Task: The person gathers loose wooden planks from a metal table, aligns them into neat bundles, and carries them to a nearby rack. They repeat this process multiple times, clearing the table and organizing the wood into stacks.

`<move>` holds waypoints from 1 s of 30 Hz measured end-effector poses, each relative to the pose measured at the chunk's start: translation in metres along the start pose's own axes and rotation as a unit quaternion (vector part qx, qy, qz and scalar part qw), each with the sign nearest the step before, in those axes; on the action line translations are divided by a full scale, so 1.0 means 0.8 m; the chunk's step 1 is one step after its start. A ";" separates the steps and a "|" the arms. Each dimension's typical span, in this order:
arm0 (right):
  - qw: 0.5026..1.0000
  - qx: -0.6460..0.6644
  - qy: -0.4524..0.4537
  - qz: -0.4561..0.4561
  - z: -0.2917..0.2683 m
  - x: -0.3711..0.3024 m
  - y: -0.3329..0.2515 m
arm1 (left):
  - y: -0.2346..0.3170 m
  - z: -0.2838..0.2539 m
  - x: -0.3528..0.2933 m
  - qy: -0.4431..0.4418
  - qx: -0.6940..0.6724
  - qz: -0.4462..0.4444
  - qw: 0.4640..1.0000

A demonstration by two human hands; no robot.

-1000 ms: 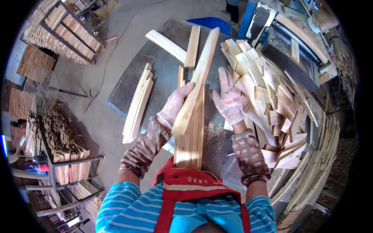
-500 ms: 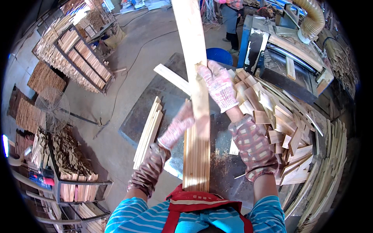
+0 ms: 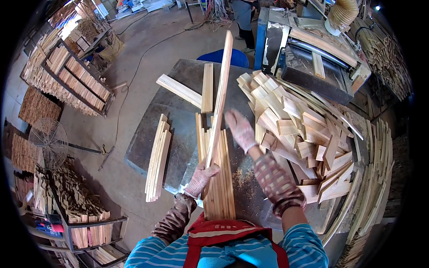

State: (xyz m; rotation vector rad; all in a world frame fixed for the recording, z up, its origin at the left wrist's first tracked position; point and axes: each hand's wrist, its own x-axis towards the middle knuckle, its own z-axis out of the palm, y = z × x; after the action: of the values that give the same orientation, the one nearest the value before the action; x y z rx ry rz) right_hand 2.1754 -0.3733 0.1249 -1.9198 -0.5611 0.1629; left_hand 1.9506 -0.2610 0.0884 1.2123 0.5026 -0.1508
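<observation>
My left hand (image 3: 203, 179), in a pinkish work glove, is closed around the near end of a long pale wooden board (image 3: 220, 94). The board slants up and away from me, its narrow edge showing. To the right of it my right hand (image 3: 240, 130), also gloved and slightly blurred, is open and apart from the board. Below my left hand lies a row of narrow wooden strips (image 3: 220, 192), side by side and reaching to my red apron (image 3: 228, 230).
A dark worktable (image 3: 183, 134) carries a small stack of strips (image 3: 157, 158), a slanting board (image 3: 178, 90), another short board (image 3: 207, 87) and a heap of boards (image 3: 290, 120) at right. Beyond stand a blue tub (image 3: 223, 57), a machine (image 3: 313, 53) and a person (image 3: 243, 22).
The board has turned from its broad face to its edge and come nearer. My left hand has taken hold of its near end; my right hand has let go and moved down.
</observation>
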 end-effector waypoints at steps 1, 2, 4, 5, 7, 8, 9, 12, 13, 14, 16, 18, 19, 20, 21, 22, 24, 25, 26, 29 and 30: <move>0.995 -0.085 -0.036 0.023 0.012 -0.031 0.029 | -0.003 0.000 0.001 0.049 0.032 0.033 0.998; 0.987 -0.133 -0.048 0.079 0.023 -0.062 0.064 | -0.005 0.000 0.003 0.096 0.065 0.066 0.991; 0.937 -0.224 -0.099 0.250 0.033 -0.111 0.119 | -0.018 -0.007 0.007 0.123 0.080 0.078 0.986; 0.921 -0.269 -0.077 0.272 0.031 -0.136 0.160 | -0.020 -0.005 0.009 0.118 0.070 0.078 0.987; 0.876 -0.428 -0.033 0.221 0.026 -0.180 0.190 | -0.019 -0.009 0.004 0.123 0.062 0.055 0.989; 0.842 -0.504 -0.005 0.190 0.022 -0.189 0.199 | -0.013 -0.007 0.005 0.122 0.063 0.039 0.990; 0.841 -0.508 0.012 0.185 0.021 -0.193 0.208 | -0.008 -0.004 0.007 0.122 0.063 0.022 0.990; 0.842 -0.504 0.062 0.183 0.022 -0.198 0.228 | -0.030 -0.013 0.017 0.154 0.079 0.028 0.985; 0.844 -0.494 0.078 0.193 0.020 -0.193 0.235 | -0.044 -0.018 0.020 0.169 0.085 0.039 0.981; 0.845 -0.485 0.091 0.205 0.017 -0.192 0.241 | -0.043 -0.015 0.017 0.165 0.068 0.018 0.984; 0.835 -0.487 0.122 0.228 0.005 -0.193 0.250 | -0.017 -0.006 0.013 0.158 0.035 -0.019 0.987; 0.826 -0.440 0.109 0.335 -0.014 -0.191 0.260 | -0.009 -0.003 0.011 0.169 0.033 -0.020 0.985; 0.830 -0.457 0.091 0.306 -0.022 -0.190 0.268 | -0.010 -0.003 0.011 0.170 0.033 -0.024 0.985; 0.815 -0.430 0.081 0.381 -0.020 -0.183 0.267 | -0.011 -0.003 0.009 0.171 0.034 -0.028 0.984; 0.793 -0.401 0.073 0.453 -0.019 -0.169 0.265 | -0.013 -0.002 0.011 0.180 0.034 -0.038 0.982; 0.765 -0.371 0.065 0.522 -0.018 -0.163 0.262 | -0.013 -0.001 0.012 0.166 0.013 -0.049 0.985; 0.817 -0.383 0.046 0.428 -0.009 -0.164 0.242 | -0.009 -0.003 0.006 0.143 -0.027 -0.070 0.987; 0.853 -0.349 0.025 0.388 -0.004 -0.155 0.199 | -0.014 -0.011 0.000 0.131 -0.040 -0.060 0.989; 0.880 -0.318 0.014 0.351 -0.007 -0.155 0.175 | -0.014 -0.014 -0.004 0.113 -0.054 -0.056 0.991; 0.943 -0.076 0.057 0.320 -0.009 -0.199 0.131 | -0.033 -0.039 -0.021 0.079 -0.087 -0.053 0.992; 0.942 0.031 0.061 0.328 -0.013 -0.221 0.110 | -0.042 -0.048 -0.029 0.111 -0.076 -0.051 0.990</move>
State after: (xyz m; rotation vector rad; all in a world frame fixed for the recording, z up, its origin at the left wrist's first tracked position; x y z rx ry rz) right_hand 2.0508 -0.4898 0.0248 -1.9751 0.1854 0.4772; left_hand 1.9062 -0.2413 0.0599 1.0595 0.7580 -0.0639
